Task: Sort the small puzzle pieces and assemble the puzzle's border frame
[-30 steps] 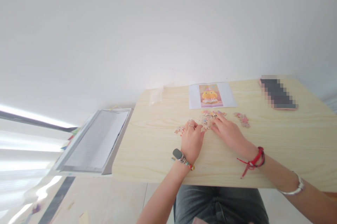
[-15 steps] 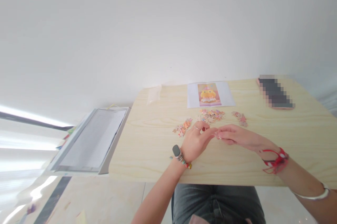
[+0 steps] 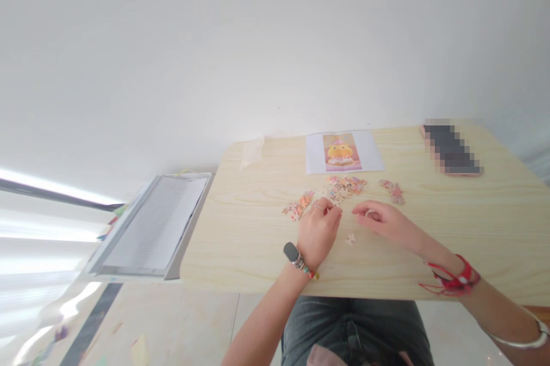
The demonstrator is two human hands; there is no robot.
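My left hand (image 3: 320, 231) rests on the pale wooden table (image 3: 258, 251) with its fingers curled in, just below a small heap of puzzle pieces (image 3: 298, 207). A watch and a bead bracelet are on its wrist. My right hand (image 3: 380, 220) lies to the right, fingers loosely bent, and something pale shows at the fingertips that I cannot make out. A single puzzle piece (image 3: 351, 238) lies on the table between the two hands. A larger cluster of pieces (image 3: 346, 187) sits beyond the hands, below the printed reference picture (image 3: 342, 152).
A third small group of pieces (image 3: 393, 191) lies to the right. A phone (image 3: 451, 148) sits at the far right corner and a clear plastic bag (image 3: 252, 152) at the far left corner. A grey tray with a white sheet (image 3: 154, 225) stands left of the table.
My hands left the piece cluster, met in front of it half a second ago, then drew apart. One piece now lies on the table between them.
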